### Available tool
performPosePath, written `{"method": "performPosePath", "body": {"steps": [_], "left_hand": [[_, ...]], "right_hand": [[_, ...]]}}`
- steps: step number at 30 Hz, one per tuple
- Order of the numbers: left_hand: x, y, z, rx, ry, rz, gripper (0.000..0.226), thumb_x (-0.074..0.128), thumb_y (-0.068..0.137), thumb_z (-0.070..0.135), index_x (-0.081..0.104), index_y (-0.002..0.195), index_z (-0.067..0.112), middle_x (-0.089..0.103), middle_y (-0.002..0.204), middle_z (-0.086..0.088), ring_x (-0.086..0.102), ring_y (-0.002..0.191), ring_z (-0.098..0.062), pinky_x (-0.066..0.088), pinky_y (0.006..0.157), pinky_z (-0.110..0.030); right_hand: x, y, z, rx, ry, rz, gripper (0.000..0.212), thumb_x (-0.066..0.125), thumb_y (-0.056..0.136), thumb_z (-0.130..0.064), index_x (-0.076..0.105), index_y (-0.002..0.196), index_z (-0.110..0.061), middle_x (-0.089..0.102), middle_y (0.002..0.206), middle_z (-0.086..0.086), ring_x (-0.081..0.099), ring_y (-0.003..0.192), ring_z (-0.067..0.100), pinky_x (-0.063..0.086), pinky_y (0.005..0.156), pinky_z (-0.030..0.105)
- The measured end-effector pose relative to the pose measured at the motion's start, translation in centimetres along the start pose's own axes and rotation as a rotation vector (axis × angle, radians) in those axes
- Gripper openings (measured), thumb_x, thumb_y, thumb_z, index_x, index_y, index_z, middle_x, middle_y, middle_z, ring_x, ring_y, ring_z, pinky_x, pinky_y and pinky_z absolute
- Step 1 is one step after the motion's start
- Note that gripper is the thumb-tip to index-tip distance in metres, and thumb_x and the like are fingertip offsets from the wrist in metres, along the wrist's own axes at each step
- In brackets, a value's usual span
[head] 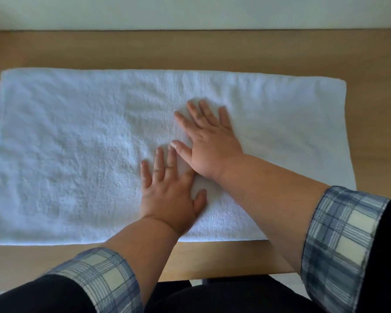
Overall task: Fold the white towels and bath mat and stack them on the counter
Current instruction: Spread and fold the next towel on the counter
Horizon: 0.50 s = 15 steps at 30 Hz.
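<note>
Both hands lie flat, fingers straight, gripping nothing: left hand [167, 195] near the front edge, right hand [209, 143] just beyond it, pressing the white towel [77, 143]. It's spread on the worktop [190, 50], long axis left-to-right, more cloth leftward.

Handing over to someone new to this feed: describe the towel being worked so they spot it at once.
Find the wooden counter. The white towel lies spread flat across most of it, long side left to right. It is the only cloth there, with the left hand and right hand flat near its middle.
</note>
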<state>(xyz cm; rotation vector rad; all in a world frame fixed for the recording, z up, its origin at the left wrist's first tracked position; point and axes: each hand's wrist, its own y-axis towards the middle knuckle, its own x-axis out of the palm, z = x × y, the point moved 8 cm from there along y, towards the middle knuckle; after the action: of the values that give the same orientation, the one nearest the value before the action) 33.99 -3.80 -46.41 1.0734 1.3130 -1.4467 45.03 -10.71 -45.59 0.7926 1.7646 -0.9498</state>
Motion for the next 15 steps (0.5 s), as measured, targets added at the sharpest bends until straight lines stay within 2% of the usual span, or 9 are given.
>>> {"method": "performPosePath", "body": {"steps": [3,8,12,15], "left_hand": [[0.1,-0.1,-0.1,0.019,0.02,-0.033,0.074,0.022,0.089,0.068,0.0,0.155,0.042,-0.006,0.163,-0.02,-0.011,0.149,-0.041,0.004,0.116,-0.065],[-0.2,0.3,0.0,0.061,0.018,-0.001,0.072,0.029,0.089,0.065,0.018,0.154,0.039,0.003,0.163,-0.024,0.001,0.149,-0.044,0.012,0.113,-0.068],[-0.1,0.3,0.1,0.065,0.011,0.001,0.072,0.03,0.089,0.063,0.019,0.155,0.037,0.005,0.162,-0.024,0.002,0.149,-0.045,0.012,0.113,-0.069],[-0.3,0.4,0.3,0.07,0.031,-0.021,0.073,0.028,0.089,0.063,0.012,0.156,0.038,0.003,0.162,-0.024,0.0,0.149,-0.045,0.007,0.115,-0.067]], "right_hand": [[-0.5,0.0,4.0,0.097,-0.015,0.008,0.073,0.016,0.092,-0.071,0.005,0.157,-0.04,-0.01,0.167,-0.003,-0.019,0.151,0.02,-0.015,0.118,0.053],[-2.7,-0.1,11.6,0.319,-0.017,0.055,0.077,0.015,0.09,-0.073,-0.001,0.157,-0.038,-0.012,0.166,-0.002,-0.017,0.151,0.021,-0.012,0.119,0.054],[-4.1,-0.5,16.9,0.448,-0.044,0.073,0.079,0.01,0.09,-0.074,-0.003,0.157,-0.034,-0.009,0.167,0.002,-0.013,0.152,0.023,-0.01,0.119,0.054],[-4.3,-0.2,17.5,0.467,-0.045,0.05,0.08,0.01,0.091,-0.074,-0.005,0.157,-0.032,-0.012,0.166,0.005,-0.013,0.152,0.023,-0.01,0.119,0.054]]}}
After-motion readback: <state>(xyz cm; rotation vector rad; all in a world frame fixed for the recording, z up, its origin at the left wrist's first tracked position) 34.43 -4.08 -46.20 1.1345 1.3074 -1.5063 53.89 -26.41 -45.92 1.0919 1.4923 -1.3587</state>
